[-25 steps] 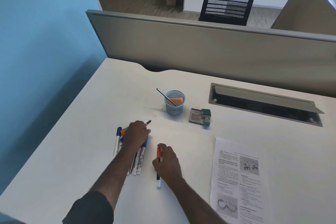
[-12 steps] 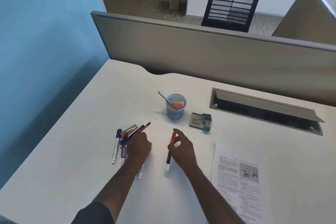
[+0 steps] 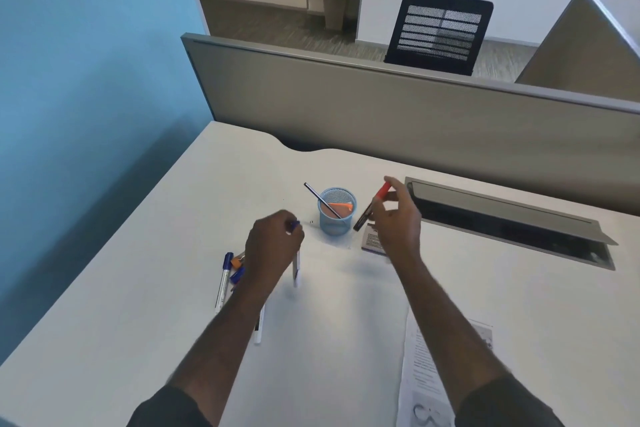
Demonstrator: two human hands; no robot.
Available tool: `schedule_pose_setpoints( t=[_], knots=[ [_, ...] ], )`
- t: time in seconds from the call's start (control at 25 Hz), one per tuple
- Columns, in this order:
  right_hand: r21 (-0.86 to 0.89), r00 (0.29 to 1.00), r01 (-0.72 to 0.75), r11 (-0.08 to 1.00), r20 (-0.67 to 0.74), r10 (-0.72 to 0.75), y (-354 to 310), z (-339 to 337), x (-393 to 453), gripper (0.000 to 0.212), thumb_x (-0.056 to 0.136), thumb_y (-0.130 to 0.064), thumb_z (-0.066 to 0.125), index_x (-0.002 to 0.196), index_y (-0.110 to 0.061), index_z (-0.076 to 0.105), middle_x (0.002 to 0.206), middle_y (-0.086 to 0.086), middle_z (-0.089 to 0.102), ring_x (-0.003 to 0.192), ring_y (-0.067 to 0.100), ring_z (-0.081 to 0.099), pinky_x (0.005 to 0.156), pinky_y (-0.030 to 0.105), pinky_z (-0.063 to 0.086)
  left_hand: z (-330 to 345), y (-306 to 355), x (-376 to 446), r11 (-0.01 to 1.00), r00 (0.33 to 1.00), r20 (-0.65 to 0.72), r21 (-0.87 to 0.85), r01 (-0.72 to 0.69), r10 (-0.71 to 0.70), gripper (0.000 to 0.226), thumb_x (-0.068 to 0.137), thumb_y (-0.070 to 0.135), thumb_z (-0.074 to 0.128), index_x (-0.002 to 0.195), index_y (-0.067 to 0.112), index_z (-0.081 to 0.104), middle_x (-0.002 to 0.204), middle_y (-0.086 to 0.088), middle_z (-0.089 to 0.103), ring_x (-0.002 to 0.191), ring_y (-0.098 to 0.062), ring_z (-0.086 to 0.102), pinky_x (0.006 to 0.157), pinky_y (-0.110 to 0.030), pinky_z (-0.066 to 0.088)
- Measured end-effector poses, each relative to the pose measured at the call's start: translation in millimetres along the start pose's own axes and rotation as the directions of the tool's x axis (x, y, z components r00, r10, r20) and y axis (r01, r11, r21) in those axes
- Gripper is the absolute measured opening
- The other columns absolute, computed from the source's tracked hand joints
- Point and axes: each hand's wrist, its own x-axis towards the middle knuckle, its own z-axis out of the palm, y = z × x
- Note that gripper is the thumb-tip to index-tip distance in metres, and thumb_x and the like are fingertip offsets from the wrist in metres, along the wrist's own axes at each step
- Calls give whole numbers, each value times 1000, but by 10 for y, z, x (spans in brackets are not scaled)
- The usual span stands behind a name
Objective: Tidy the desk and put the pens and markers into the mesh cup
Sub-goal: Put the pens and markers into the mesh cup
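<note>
Pinching a red-capped marker, right hand hovers beside mesh cup.

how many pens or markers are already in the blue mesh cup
2 show in the mesh cup: a dark thin pen leaning out over its left rim, and an orange one lying inside. More may sit hidden lower down.

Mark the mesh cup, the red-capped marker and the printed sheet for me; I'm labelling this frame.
mesh cup (image 3: 333, 222): head view, front of its blue wall.
red-capped marker (image 3: 382, 191): head view, its red cap.
printed sheet (image 3: 424, 362): head view, its text area.
</note>
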Motion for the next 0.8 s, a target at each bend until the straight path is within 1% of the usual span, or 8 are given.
schedule_pose_setpoints(
  t=[0.08, 0.2, 0.28, 0.36, 0.48, 0.6, 0.72, 0.8],
  knots=[
    [-18, 994, 93, 996, -47, -94, -91, 8, 149, 29, 95, -16, 58, 122, -27, 58, 97, -2, 68, 67, 22, 69, 68, 46, 59, -134, 212, 93, 988, 996, -81, -142, -59, 48, 6, 84, 27, 69, 90, 24, 71, 81, 12, 73, 74, -11, 68, 70, -29, 54],
    [-121, 975, 203, 972, -64, -212, -160, 88, 304, 20, 96, -21, 58, 114, -28, 59, 97, -8, 70, 73, 15, 70, 70, 43, 57, -185, 459, 263, 968, 969, -213, -187, -169, 127, 9, 87, 28, 68, 95, 24, 71, 86, 13, 75, 62, -2, 58, 67, -23, 48],
    [-167, 957, 270, 948, -59, -283, -161, 157, 381, 17, 96, -21, 59, 112, -23, 63, 95, -7, 72, 82, 12, 69, 72, 39, 56, -143, 553, 396, 962, 956, -245, -179, -208, 161, 11, 89, 28, 66, 98, 24, 70, 90, 13, 75, 60, -4, 54, 66, -24, 47],
    [-208, 946, 309, 928, -31, -322, -122, 229, 449, 17, 95, -19, 61, 111, -18, 66, 93, -5, 74, 85, 12, 70, 74, 34, 55, -53, 593, 523, 964, 952, -237, -134, -231, 195, 12, 91, 27, 65, 100, 23, 71, 91, 10, 76, 74, -13, 60, 74, -31, 50],
    [-290, 952, 300, 909, 28, -306, -18, 314, 496, 17, 94, -21, 64, 110, -20, 69, 92, -6, 76, 81, 15, 70, 71, 27, 52, 117, 576, 668, 968, 941, -233, 7, -252, 247, 12, 92, 26, 65, 102, 22, 71, 92, 7, 75, 96, -22, 59, 83, -39, 45],
    [-319, 961, 275, 907, 58, -270, 78, 353, 504, 16, 93, -21, 64, 108, -20, 69, 91, -5, 76, 80, 20, 70, 68, 28, 51, 265, 522, 775, 969, 943, -225, 81, -234, 246, 12, 92, 26, 65, 103, 25, 70, 93, 8, 74, 99, -23, 57, 81, -40, 42],
    [-360, 970, 243, 901, 83, -229, 133, 368, 504, 17, 93, -23, 64, 109, -22, 70, 95, -5, 76, 82, 18, 69, 67, 24, 46, 366, 472, 861, 969, 941, -233, 93, -229, 245, 14, 91, 26, 65, 104, 26, 69, 92, 7, 72, 97, -22, 57, 80, -39, 41],
    [-362, 969, 243, 900, 126, -211, 166, 384, 495, 18, 94, -22, 63, 111, -21, 70, 100, -4, 76, 87, 17, 69, 72, 27, 51, 412, 454, 891, 969, 936, -255, 90, -228, 244, 14, 91, 27, 65, 105, 27, 68, 92, 7, 72, 96, -21, 57, 80, -38, 41]
  ],
)
